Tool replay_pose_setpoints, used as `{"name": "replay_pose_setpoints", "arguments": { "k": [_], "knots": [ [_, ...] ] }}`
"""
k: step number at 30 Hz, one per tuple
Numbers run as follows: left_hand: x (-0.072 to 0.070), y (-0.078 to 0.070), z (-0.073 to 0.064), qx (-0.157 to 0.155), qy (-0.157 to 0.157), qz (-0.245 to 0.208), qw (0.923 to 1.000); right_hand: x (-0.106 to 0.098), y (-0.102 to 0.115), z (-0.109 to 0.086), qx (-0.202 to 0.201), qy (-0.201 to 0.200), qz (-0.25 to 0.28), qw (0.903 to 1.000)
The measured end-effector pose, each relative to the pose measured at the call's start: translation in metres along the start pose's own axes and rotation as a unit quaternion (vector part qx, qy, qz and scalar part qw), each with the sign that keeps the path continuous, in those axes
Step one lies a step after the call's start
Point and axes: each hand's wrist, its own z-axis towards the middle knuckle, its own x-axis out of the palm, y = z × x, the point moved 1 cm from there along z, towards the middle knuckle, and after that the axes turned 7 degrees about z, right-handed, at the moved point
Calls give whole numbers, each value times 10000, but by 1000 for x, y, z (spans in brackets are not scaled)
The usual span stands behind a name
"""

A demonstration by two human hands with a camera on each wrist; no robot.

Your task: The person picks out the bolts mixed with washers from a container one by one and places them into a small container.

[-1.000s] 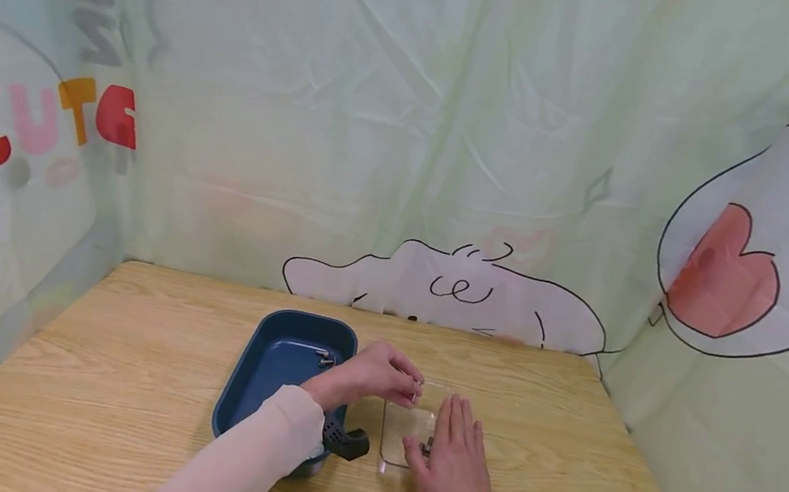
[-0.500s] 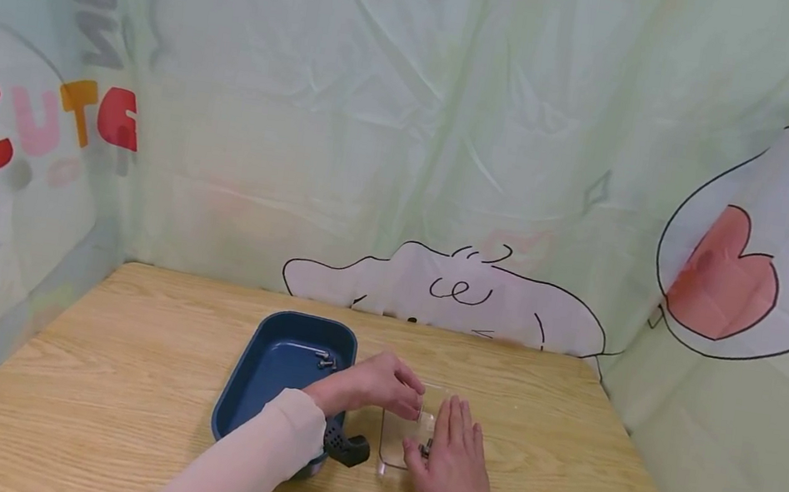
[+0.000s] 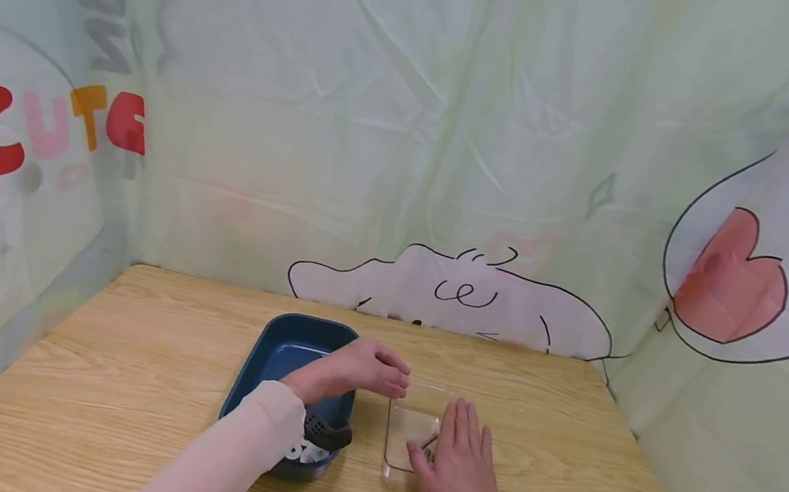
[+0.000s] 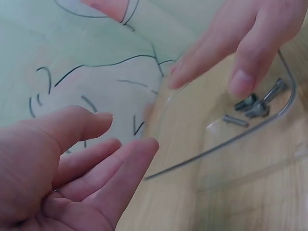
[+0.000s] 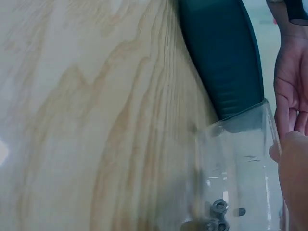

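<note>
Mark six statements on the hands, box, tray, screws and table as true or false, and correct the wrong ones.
1. Screws lie in the box. True.
2. White parts lie in the tray. True.
3. The tray is to the right of the box in the head view. False: the tray is to the left of it.
4. The left hand holds a screw. False: the left hand is empty.
5. The right hand is at the box. True.
6. The table is black. False: the table is light wood.
</note>
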Motion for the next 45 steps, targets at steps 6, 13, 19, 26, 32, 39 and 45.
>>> {"name": "replay_pose_setpoints", "arguments": {
  "k": [6,13,19,26,32,39,45],
  "knots": [
    [-18,5,-1,21,-154,-317,9994,-7,13,3,-107,31,121,9999],
    [-36,10,-7,109,-288,-513,9982,-7,40,10,-424,121,154,9989],
    [-44,19,-13,4,-529,-669,9964,1,56,11,-511,392,142,9978],
    [-51,31,-12,-113,-994,-631,9930,11,72,13,-642,735,226,9950],
    [-53,39,-10,-288,-1279,-645,9893,20,81,11,-698,922,307,9928],
    [-53,48,-8,-559,-1493,-398,9864,26,93,10,-837,1102,382,9896],
    [-51,57,-8,-770,-1643,-73,9834,33,99,10,-836,1253,232,9883]
  ]
}}
